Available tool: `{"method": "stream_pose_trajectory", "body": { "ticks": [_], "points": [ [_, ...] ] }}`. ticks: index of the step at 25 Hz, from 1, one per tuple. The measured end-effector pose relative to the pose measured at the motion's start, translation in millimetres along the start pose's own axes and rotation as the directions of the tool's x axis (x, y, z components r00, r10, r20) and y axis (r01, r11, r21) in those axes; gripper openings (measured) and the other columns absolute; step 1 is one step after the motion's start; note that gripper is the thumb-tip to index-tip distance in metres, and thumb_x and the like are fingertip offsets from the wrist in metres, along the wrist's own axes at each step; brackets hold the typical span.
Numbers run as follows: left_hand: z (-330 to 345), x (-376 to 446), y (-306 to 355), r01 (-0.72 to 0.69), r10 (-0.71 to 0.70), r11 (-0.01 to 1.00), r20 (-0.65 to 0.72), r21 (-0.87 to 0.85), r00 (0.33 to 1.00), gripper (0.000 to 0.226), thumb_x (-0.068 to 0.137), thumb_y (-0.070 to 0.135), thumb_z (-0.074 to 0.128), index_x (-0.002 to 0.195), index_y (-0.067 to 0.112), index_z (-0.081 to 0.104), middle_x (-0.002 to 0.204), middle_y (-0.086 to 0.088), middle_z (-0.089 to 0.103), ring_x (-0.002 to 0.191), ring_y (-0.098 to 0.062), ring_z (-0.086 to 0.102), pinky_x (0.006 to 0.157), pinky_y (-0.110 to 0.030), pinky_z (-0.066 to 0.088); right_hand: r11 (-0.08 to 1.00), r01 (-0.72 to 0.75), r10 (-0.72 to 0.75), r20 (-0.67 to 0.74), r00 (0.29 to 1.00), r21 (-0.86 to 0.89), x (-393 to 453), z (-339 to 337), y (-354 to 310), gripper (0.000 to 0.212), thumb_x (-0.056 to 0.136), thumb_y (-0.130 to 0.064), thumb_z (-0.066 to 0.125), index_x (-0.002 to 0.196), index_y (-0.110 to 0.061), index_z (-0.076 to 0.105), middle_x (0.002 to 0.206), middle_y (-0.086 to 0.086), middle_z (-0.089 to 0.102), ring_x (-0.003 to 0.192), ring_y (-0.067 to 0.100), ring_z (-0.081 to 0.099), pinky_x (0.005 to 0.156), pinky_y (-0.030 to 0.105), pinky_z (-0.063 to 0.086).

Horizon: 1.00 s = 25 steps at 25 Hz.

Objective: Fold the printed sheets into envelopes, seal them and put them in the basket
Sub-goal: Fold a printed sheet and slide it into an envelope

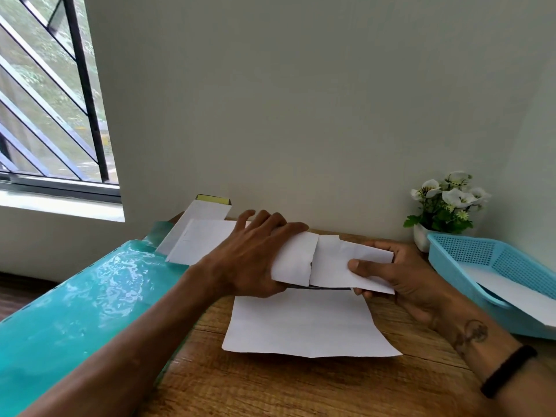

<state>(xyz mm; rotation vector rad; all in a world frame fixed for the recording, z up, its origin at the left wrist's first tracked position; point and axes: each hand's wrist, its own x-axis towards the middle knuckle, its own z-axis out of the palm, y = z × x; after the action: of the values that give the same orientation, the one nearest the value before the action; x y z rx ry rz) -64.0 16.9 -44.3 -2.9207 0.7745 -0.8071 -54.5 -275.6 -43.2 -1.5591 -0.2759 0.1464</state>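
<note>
I hold a folded white sheet (328, 261) above the wooden table, its two side flaps meeting near the middle. My left hand (255, 257) grips its left end with fingers curled over the top. At the right end, my right hand (388, 272) pinches it, thumb on the front. Under it a flat white sheet (304, 323) lies on the table. The light-blue mesh basket (460, 251) stands at the right with a white envelope (517, 293) inside, sticking out over its near rim.
A stack of white sheets (195, 242) and a white box (198, 218) lie at the back left. Teal plastic film (75, 311) covers the table's left part. A white pot of flowers (445, 206) stands by the wall behind the basket. The wall is close.
</note>
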Motion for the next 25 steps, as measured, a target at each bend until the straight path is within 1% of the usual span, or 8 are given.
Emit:
{"method": "stream_pose_trajectory", "body": {
  "ticks": [3, 5, 8, 11, 14, 17, 21, 25],
  "points": [
    [0, 0, 1, 0.011, -0.01, 1.0, -0.081, 0.014, 0.997, 0.097, 0.072, 0.072, 0.065, 0.156, 0.036, 0.032, 0.132, 0.008, 0.047, 0.123, -0.018, 0.044, 0.119, -0.047, 0.027, 1.0, 0.029, -0.029, -0.024, 0.999, 0.003, 0, 7, 2, 0.055, 0.071, -0.021, 0.085, 0.123, -0.011, 0.07, 0.11, 0.013, 0.079, 0.095, 0.029, 0.076, 0.066, 0.035, 0.063],
    [0, -1, -7, 0.065, -0.062, 0.998, -0.155, 0.015, 0.986, 0.095, 0.072, 0.066, 0.067, 0.155, 0.034, 0.035, 0.13, 0.005, 0.049, 0.123, -0.022, 0.045, 0.118, -0.047, 0.028, 0.997, 0.053, -0.048, -0.073, 0.996, 0.063, 2, 6, 2, 0.057, 0.07, -0.021, 0.086, 0.124, -0.012, 0.068, 0.115, 0.01, 0.077, 0.104, 0.03, 0.076, 0.074, 0.039, 0.064],
    [-1, -4, -15, 0.141, -0.138, 0.99, -0.208, 0.0, 0.968, 0.092, 0.074, 0.068, 0.067, 0.154, 0.033, 0.037, 0.129, 0.002, 0.05, 0.123, -0.025, 0.044, 0.118, -0.05, 0.029, 0.987, 0.118, -0.098, -0.173, 0.98, 0.105, 2, -1, -1, 0.047, 0.07, -0.012, 0.085, 0.115, -0.008, 0.071, 0.109, 0.011, 0.08, 0.096, 0.026, 0.079, 0.071, 0.036, 0.064],
    [0, -4, -11, 0.141, -0.136, 0.99, -0.234, 0.004, 0.963, 0.089, 0.076, 0.067, 0.067, 0.153, 0.032, 0.04, 0.127, 0.002, 0.051, 0.121, -0.025, 0.046, 0.117, -0.051, 0.03, 0.987, 0.146, -0.13, -0.198, 0.972, 0.07, 2, 3, 2, 0.029, 0.077, -0.004, 0.083, 0.105, -0.007, 0.074, 0.1, 0.01, 0.081, 0.087, 0.023, 0.078, 0.067, 0.031, 0.064],
    [-1, -2, -5, 0.111, -0.104, 0.994, -0.275, 0.012, 0.956, 0.086, 0.076, 0.062, 0.067, 0.151, 0.03, 0.044, 0.124, 0.002, 0.052, 0.117, -0.026, 0.048, 0.116, -0.05, 0.03, 0.986, 0.162, -0.152, -0.179, 0.972, 0.046, 2, 13, 5, 0.029, 0.08, -0.005, 0.083, 0.108, -0.01, 0.076, 0.098, 0.01, 0.082, 0.085, 0.024, 0.078, 0.07, 0.034, 0.064],
    [-2, -1, -1, 0.102, -0.092, 0.995, -0.283, 0.02, 0.955, 0.085, 0.075, 0.06, 0.068, 0.151, 0.029, 0.044, 0.124, 0.001, 0.053, 0.117, -0.026, 0.048, 0.116, -0.052, 0.031, 0.978, 0.211, -0.208, -0.194, 0.959, -0.007, 0, 23, 9, 0.024, 0.083, -0.007, 0.082, 0.106, -0.013, 0.077, 0.095, 0.007, 0.082, 0.08, 0.022, 0.078, 0.067, 0.033, 0.064],
    [0, -1, 5, 0.095, -0.079, 0.995, -0.284, 0.043, 0.956, 0.088, 0.073, 0.059, 0.069, 0.152, 0.028, 0.044, 0.125, -0.001, 0.053, 0.119, -0.027, 0.049, 0.117, -0.055, 0.029, 0.969, 0.244, -0.245, -0.239, 0.94, -0.036, 0, 37, 18, 0.017, 0.083, -0.011, 0.084, 0.098, -0.018, 0.081, 0.095, 0.001, 0.082, 0.089, 0.024, 0.078, 0.071, 0.035, 0.064],
    [4, 1, 15, 0.051, -0.03, 0.997, -0.307, 0.061, 0.951, 0.092, 0.073, 0.06, 0.068, 0.154, 0.026, 0.042, 0.129, -0.004, 0.052, 0.123, -0.028, 0.047, 0.121, -0.058, 0.024, 0.982, 0.188, -0.185, -0.214, 0.959, -0.008, -4, 47, 17, 0.012, 0.078, -0.019, 0.086, 0.088, -0.026, 0.084, 0.101, -0.004, 0.082, 0.101, 0.025, 0.075, 0.088, 0.044, 0.063]
  ]
}}
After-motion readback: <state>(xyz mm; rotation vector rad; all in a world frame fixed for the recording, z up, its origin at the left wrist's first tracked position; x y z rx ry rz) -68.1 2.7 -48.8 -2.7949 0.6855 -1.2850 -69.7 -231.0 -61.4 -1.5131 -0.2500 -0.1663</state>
